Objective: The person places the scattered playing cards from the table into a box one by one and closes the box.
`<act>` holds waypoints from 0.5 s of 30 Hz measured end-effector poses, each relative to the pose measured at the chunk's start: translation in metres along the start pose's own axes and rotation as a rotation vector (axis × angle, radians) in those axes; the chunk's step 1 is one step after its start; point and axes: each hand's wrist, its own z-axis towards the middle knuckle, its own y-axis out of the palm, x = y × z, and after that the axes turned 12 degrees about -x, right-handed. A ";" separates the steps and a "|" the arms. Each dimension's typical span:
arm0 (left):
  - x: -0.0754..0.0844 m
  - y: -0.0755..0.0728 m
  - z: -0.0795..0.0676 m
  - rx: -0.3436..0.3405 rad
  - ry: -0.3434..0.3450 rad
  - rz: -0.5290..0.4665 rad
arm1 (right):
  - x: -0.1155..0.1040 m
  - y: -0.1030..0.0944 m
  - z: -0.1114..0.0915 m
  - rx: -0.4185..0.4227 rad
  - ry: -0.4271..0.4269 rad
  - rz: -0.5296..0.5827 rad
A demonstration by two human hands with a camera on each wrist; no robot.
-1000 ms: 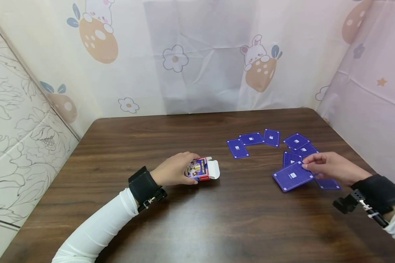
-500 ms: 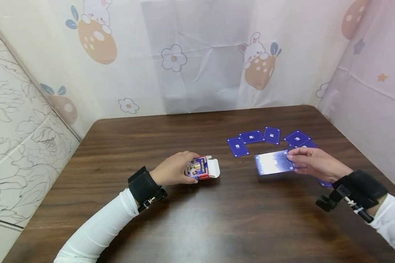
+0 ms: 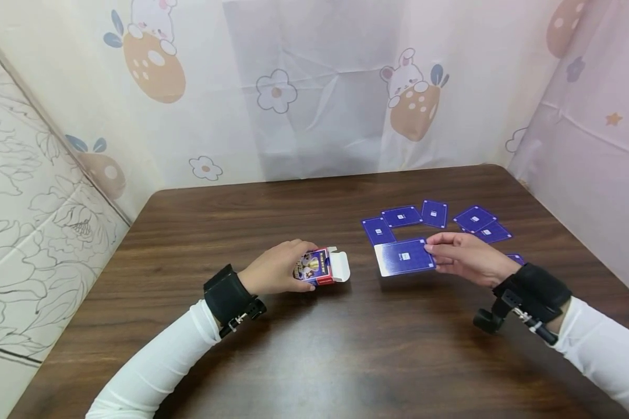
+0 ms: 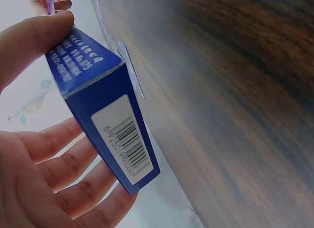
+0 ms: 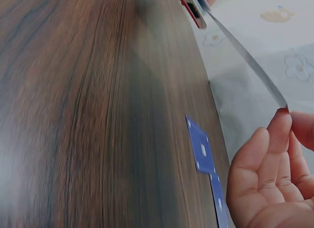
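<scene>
While left hand (image 3: pixel 276 269) grips box (image 3: pixel 317 267), right hand (image 3: pixel 469 258) pinches card (image 3: pixel 405 257); more cards (image 3: pixel 402 216) lie nearby.

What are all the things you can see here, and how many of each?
Card box: one, blue and red with a white flap, in the left hand
Held card: at least one, blue, in the right hand
Table cards: six showing, blue, right half of the table; more may be hidden
Table: one, dark brown, under everything
Back cloth: one, whitish with bunnies and flowers, behind the table
Side panel: one, white with flower drawings, far left
Wrist straps: two, black, one per wrist
Sleeves: two, white, one per arm
Left hand: one, bare, holding the box
Right hand: one, bare, pinching the held card's edge
</scene>
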 end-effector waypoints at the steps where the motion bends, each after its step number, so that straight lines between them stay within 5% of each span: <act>1: 0.000 0.000 0.000 -0.001 0.000 0.000 | 0.000 0.002 0.003 -0.005 -0.001 0.009; 15: 0.004 -0.001 -0.001 -0.011 0.013 0.011 | -0.001 0.038 0.032 -0.118 -0.063 0.156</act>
